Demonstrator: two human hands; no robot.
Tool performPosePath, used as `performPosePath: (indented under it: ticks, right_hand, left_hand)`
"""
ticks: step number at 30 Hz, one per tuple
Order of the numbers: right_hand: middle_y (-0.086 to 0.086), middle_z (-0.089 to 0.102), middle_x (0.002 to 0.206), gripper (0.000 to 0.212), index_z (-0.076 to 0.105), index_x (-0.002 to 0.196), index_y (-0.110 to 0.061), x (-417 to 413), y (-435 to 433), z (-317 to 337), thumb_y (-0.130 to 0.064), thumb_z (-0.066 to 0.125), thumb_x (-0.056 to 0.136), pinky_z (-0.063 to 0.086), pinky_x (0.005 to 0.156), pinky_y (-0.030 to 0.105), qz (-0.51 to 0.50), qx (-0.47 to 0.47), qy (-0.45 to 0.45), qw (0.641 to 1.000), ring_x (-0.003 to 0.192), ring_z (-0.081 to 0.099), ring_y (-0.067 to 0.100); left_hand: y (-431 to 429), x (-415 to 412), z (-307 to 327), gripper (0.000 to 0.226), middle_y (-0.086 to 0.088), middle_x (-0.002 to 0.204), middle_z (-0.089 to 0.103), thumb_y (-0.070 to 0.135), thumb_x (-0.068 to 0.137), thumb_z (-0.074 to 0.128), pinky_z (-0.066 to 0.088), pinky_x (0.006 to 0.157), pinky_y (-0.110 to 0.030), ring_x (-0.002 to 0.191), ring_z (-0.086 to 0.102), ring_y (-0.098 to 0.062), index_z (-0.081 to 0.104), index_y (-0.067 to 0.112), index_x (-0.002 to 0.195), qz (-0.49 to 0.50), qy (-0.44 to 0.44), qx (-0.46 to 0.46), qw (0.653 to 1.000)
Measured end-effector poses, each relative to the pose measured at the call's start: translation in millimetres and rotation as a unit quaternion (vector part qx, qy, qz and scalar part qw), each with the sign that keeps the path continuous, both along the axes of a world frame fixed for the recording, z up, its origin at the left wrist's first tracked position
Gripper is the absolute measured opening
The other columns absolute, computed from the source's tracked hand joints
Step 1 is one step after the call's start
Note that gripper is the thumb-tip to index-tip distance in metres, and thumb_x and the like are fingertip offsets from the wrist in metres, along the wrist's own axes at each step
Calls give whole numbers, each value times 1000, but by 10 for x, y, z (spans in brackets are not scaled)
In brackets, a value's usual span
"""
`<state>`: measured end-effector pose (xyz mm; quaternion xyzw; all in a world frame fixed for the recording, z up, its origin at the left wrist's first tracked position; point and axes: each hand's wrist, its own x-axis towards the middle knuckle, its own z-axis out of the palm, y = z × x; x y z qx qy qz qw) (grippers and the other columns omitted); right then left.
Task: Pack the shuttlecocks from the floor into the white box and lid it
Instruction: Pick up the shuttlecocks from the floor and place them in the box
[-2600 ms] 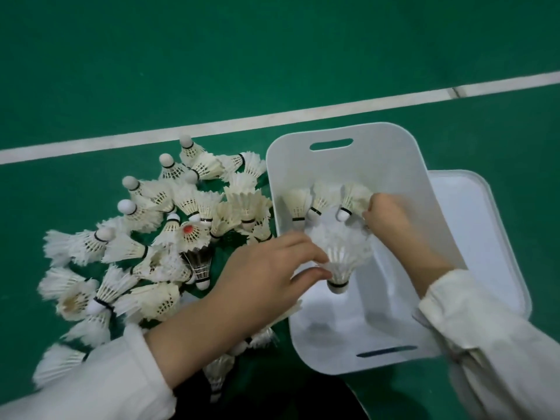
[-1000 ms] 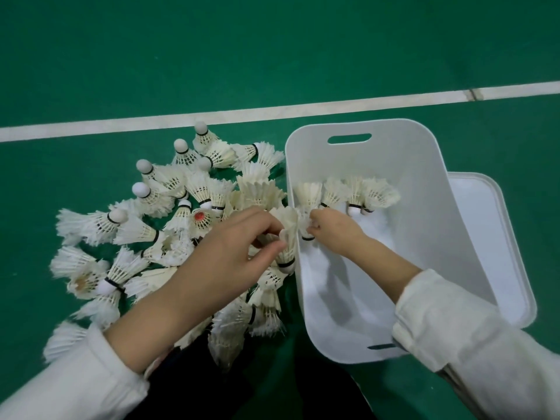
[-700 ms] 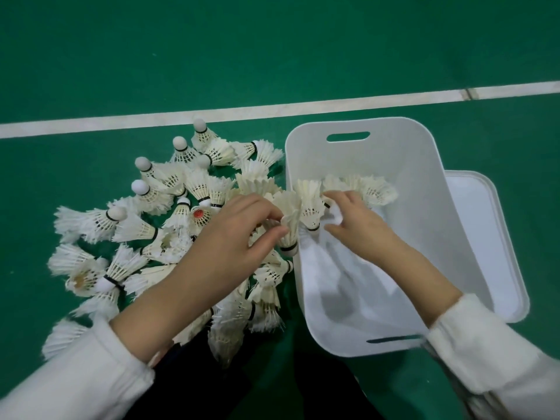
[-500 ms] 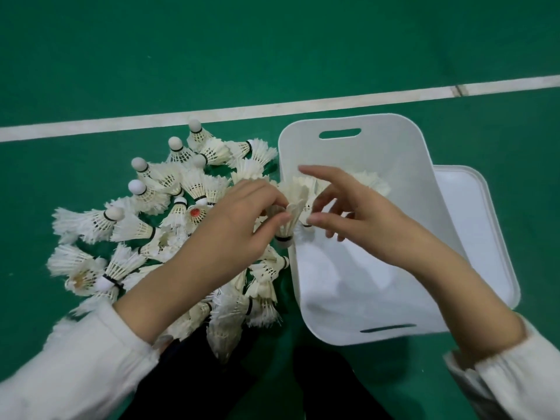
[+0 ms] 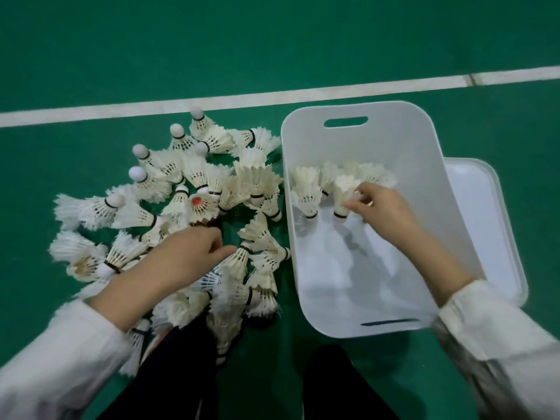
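My right hand (image 5: 383, 215) pinches a shuttlecock (image 5: 344, 190) in the white box (image 5: 409, 140); left hand (image 5: 188, 254) curls over the pile (image 5: 254, 183), grip unclear.

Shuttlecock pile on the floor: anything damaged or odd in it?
In the floor pile, one red-tipped shuttlecock near the middle differs from the white-corked rest. A brownish shuttlecock at the left edge looks stained inside its feathers. Nothing else stands out.

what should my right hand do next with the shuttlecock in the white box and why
Probably release it: the right hand pinches a white feather shuttlecock that already sits in the row inside the white plastic box. Many more lie on the green floor by the left hand.
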<state>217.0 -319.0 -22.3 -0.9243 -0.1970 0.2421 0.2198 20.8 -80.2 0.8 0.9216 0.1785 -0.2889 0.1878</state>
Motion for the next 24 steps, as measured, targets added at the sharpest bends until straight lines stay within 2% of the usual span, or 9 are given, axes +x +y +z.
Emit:
performPosePath:
  ticks: [4,9,11,14,16,18,19,22,24]
  right_hand:
    - [8,65,91,22,52,83,-11,5,116,-357,-31,51,90,45,69,35,5,-53,9,999,79,61,28]
    - [18,60,98,17,42,88,-6,42,197,-582,-19,34,96,43,68,36,-11,-60,40,997,84,59,35]
    - [18,60,101,16,43,101,-6,45,201,-591,-17,32,97,42,67,37,-14,-51,50,997,82,59,34]
    - [12,58,94,38,31,133,-13,-5,188,-487,-15,36,95,38,59,34,-11,-41,71,997,76,55,29]
    - [11,56,98,49,22,140,-19,-55,151,-344,-17,40,94,39,66,34,2,-56,57,997,86,57,31]
    - [11,54,115,47,27,138,-22,-102,138,-119,-21,42,94,37,77,34,7,-62,2,998,99,54,30]
    - [9,53,118,42,34,135,-21,-132,160,24,-23,42,94,35,77,31,10,-48,-32,998,96,54,25]
    - [-2,53,108,24,54,115,-20,-317,356,452,-24,45,93,33,70,24,56,49,-84,994,73,51,8]
    - [-8,51,102,17,59,106,-21,-522,570,686,-21,50,92,40,68,18,109,137,-59,983,74,54,4]
  left_hand:
    - [-105,-202,-268,41,4,70,55,59,89,39,40,57,-28,63,50,-10,48,22,76,4,73,-11,997]
    - [-232,-275,-425,34,3,85,59,56,85,48,48,67,-30,78,56,-16,51,22,87,-2,60,2,998]
    - [-248,-254,-436,23,1,88,60,44,86,52,44,64,-29,81,57,-18,51,21,87,17,42,-15,999]
    - [-252,-237,-442,14,-1,91,61,34,86,52,42,65,-29,84,58,-20,52,20,88,23,18,-22,999]
    - [-249,-253,-444,11,1,83,59,30,89,49,39,62,-28,78,56,-19,50,20,85,20,2,-36,999]
    - [-224,-279,-411,12,4,71,52,27,92,44,34,56,-29,70,53,-18,45,20,82,24,-24,-54,998]
    - [-204,-286,-376,11,4,71,53,26,93,43,35,55,-30,68,52,-17,44,19,85,32,-41,-66,996]
    - [-142,-291,-205,5,1,78,63,25,95,45,45,60,-27,68,58,-14,46,20,94,89,-129,-127,980]
    - [-114,-291,-78,2,6,78,63,23,95,48,41,57,-14,65,56,-4,49,21,94,120,-195,-153,961]
